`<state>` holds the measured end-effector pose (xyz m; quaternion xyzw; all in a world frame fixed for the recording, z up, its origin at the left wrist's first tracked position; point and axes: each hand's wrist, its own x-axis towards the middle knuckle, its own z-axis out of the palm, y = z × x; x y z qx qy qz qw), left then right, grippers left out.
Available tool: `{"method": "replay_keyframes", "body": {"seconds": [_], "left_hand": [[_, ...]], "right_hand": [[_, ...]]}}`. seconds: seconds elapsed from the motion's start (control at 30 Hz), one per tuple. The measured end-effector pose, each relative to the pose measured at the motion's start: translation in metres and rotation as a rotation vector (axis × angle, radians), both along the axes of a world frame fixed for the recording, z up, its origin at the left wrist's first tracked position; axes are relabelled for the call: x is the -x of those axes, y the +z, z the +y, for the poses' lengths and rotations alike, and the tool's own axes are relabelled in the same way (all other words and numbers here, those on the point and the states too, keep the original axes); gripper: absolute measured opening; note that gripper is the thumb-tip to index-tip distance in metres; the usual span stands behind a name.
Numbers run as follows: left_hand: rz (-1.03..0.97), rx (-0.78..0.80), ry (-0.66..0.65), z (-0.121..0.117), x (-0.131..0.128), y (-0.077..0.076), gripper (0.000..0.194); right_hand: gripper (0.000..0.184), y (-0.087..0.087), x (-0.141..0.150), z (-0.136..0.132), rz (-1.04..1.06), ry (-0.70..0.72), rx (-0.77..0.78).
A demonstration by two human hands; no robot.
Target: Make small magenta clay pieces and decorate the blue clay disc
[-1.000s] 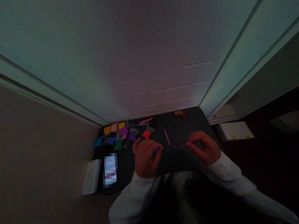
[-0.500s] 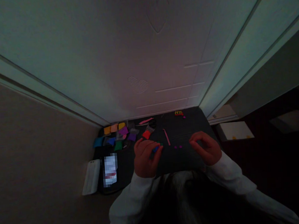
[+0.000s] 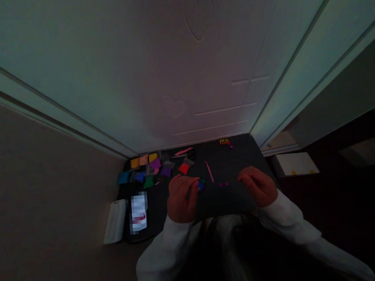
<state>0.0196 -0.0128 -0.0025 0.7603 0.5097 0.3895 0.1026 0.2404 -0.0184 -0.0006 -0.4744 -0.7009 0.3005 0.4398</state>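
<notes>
The scene is very dark. My left hand [image 3: 181,198] rests on a black mat [image 3: 233,163], fingers curled around a small blue and green piece [image 3: 200,184] at its fingertips. My right hand [image 3: 257,186] lies on the mat to the right with fingers bent down; whether anything is in it stays hidden. Two tiny magenta pieces [image 3: 223,183] sit on the mat between the hands. A thin pink stick [image 3: 209,172] lies just beyond them.
Small coloured bags [image 3: 144,168] lie at the mat's far left, a red one [image 3: 184,168] nearer the middle. A tiny red and yellow cluster [image 3: 224,142] sits at the far edge. A white tray [image 3: 115,221] and a booklet [image 3: 138,211] lie left. A white door [image 3: 186,72] stands behind.
My left hand has curled tighter and drawn back slightly, with the blue and green piece now at its fingertips. My right hand has flattened a little lower onto the mat.
</notes>
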Motion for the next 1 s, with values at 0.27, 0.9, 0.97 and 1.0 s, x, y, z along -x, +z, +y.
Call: {"method": "replay_keyframes", "body": {"seconds": [0.27,0.9,0.97,1.0], "left_hand": [[-0.001,0.005,0.020,-0.0005,0.0025,-0.0021,0.014],[-0.010,0.012,0.060,0.0006,0.0006,-0.0039,0.017],[-0.020,0.019,0.056,0.0005,0.0006,-0.0029,0.016],[-0.023,0.021,0.049,0.0005,0.0008,-0.0024,0.015]], "right_hand": [[0.010,-0.0005,-0.0001,-0.0003,-0.029,-0.033,-0.009],[0.020,-0.0050,0.0035,0.0018,-0.076,-0.067,0.017],[0.016,-0.0042,0.0025,0.0018,-0.077,-0.075,0.013],[0.014,-0.0037,0.0019,0.0017,-0.074,-0.075,0.009]]}}
